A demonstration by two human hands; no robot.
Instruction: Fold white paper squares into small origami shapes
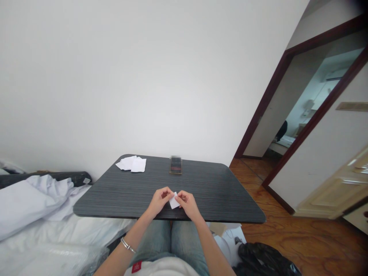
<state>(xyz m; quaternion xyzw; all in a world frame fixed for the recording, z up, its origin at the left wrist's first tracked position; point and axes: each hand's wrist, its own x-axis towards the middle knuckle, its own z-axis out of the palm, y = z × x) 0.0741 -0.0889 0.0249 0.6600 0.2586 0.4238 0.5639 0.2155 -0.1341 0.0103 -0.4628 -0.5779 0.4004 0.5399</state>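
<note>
L hand [159, 200] + R hand [187, 202]: fingers [169, 194] pinched sm. white paper [174, 202] by bench's [212, 186] nr. edge; paper pile [138, 165] lay at bench's far L corner.

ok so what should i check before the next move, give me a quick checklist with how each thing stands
1. Left-hand grip on the white paper: ok, fingertips pinch its edge.
2. Right-hand grip on the same piece: ok, fingers hold its other side.
3. Crease lines in that piece: cannot tell, too small to see.
4. Paper pile squared up: not ok, sheets overlap unevenly on the table.
5. Dark rectangle away from both hands: ok, it lies near the far edge.
6. Bracelet clear of the paper: ok, well up the left forearm.
</note>
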